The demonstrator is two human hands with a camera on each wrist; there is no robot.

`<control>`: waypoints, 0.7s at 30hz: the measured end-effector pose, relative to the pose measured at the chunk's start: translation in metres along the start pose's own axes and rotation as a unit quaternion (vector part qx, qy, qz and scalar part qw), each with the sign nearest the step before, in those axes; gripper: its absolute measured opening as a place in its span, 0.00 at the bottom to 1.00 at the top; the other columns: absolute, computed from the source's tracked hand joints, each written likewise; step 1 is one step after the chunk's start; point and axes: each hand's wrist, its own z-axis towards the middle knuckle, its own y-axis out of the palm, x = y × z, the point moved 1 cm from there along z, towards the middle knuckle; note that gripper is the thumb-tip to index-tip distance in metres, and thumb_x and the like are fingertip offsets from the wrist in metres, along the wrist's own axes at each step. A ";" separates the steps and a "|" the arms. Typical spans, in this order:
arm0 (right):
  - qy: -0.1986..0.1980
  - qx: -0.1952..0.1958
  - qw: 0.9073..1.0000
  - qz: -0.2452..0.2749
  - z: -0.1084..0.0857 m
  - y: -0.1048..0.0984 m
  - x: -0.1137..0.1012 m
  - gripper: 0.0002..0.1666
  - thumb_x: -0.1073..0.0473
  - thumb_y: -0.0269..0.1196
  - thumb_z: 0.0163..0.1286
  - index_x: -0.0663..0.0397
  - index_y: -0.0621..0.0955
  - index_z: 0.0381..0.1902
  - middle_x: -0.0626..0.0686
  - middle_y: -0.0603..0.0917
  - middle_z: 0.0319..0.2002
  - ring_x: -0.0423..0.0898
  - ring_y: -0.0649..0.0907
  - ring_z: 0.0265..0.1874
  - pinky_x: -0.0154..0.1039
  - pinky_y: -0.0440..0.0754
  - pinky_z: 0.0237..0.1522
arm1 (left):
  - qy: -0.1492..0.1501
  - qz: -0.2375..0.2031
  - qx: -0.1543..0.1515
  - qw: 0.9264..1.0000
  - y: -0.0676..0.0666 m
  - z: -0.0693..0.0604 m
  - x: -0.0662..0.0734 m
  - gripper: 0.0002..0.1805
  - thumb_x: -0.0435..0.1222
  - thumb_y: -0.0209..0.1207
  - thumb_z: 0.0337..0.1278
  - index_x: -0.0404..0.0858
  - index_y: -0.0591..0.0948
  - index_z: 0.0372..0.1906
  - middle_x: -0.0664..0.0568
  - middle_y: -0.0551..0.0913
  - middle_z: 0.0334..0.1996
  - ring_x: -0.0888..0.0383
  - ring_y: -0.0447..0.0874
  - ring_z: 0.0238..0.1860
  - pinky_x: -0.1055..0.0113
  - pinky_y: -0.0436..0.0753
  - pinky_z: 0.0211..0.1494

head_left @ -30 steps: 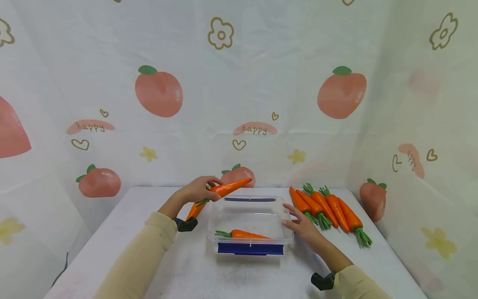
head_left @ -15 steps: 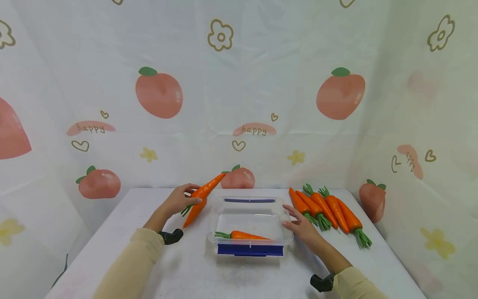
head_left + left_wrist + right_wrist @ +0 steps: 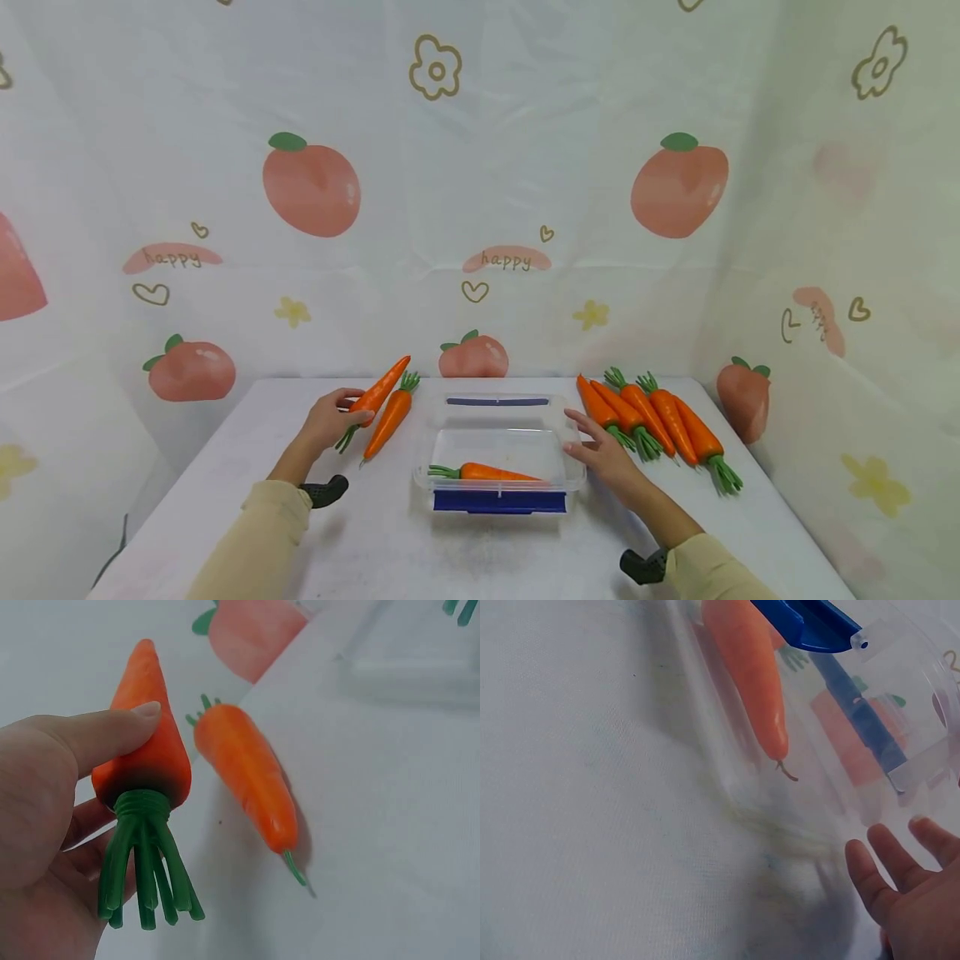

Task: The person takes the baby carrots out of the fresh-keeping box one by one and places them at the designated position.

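Observation:
My left hand (image 3: 330,420) grips an orange carrot (image 3: 381,388) near its green stalks, tip pointing up and away; in the left wrist view the thumb presses across this carrot (image 3: 142,765). Just right of it a second carrot (image 3: 390,423) lies on the table, stalks toward the back. In the middle stands a clear plastic box (image 3: 498,417) with blue clips, and one carrot (image 3: 487,472) lies inside along the near wall. At the box's right side is my right hand (image 3: 611,458), fingers extended and spread; whether the fingertips touch the wall I cannot tell.
Several more carrots (image 3: 660,417) lie side by side at the back right of the white table (image 3: 480,558). A curtain (image 3: 585,108) printed with fruit hangs behind and along the sides. A dark cord (image 3: 112,557) hangs by the table's left edge.
My left hand has moved left from above the box with its carrot, past the carrot lying on the table, which now shows fully. The right hand has stayed by the box.

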 end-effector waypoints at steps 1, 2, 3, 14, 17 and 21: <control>0.001 0.000 1.000 0.001 0.000 0.000 0.000 0.38 0.50 0.65 0.67 0.34 0.65 0.72 0.62 0.60 0.72 0.62 0.74 0.59 0.60 0.73 0.58 | -0.008 0.001 0.003 1.000 0.000 0.000 -0.003 0.34 0.46 0.68 0.56 0.35 0.72 0.64 0.36 0.75 0.54 0.42 0.74 0.50 0.55 0.81 0.47; 0.000 0.000 1.000 0.000 0.000 0.000 0.001 0.38 0.50 0.65 0.66 0.34 0.65 0.72 0.62 0.60 0.72 0.62 0.74 0.59 0.60 0.73 0.58 | -0.015 0.002 0.003 1.000 0.000 0.000 -0.005 0.35 0.47 0.68 0.55 0.35 0.72 0.64 0.36 0.75 0.53 0.43 0.74 0.49 0.55 0.80 0.46; 0.000 0.000 1.000 0.000 0.000 0.000 0.001 0.38 0.49 0.65 0.66 0.34 0.65 0.72 0.62 0.60 0.72 0.62 0.74 0.59 0.60 0.73 0.58 | -0.023 0.004 0.003 1.000 0.000 0.000 -0.007 0.35 0.47 0.67 0.56 0.35 0.72 0.64 0.36 0.75 0.53 0.43 0.74 0.48 0.56 0.80 0.46; -0.003 0.001 1.000 -0.002 0.000 -0.001 0.000 0.39 0.48 0.65 0.66 0.33 0.65 0.72 0.62 0.60 0.72 0.61 0.74 0.59 0.60 0.72 0.58 | -0.069 0.006 -0.019 0.997 0.002 -0.004 -0.019 0.33 0.47 0.64 0.59 0.30 0.72 0.62 0.32 0.75 0.52 0.39 0.72 0.50 0.44 0.74 0.56; -0.003 0.003 1.000 -0.001 0.001 -0.001 0.001 0.38 0.48 0.65 0.66 0.34 0.65 0.72 0.62 0.61 0.72 0.61 0.74 0.59 0.60 0.73 0.58 | -0.070 0.017 -0.022 0.997 0.003 -0.004 -0.021 0.33 0.48 0.63 0.60 0.29 0.72 0.62 0.32 0.75 0.52 0.39 0.73 0.50 0.43 0.74 0.56; -0.001 0.006 1.000 0.000 0.001 0.000 0.002 0.38 0.51 0.65 0.67 0.34 0.66 0.72 0.62 0.61 0.72 0.61 0.75 0.59 0.60 0.73 0.58 | -0.080 0.025 -0.024 0.996 0.005 -0.003 -0.026 0.34 0.49 0.63 0.59 0.28 0.72 0.61 0.34 0.76 0.49 0.40 0.74 0.48 0.45 0.74 0.54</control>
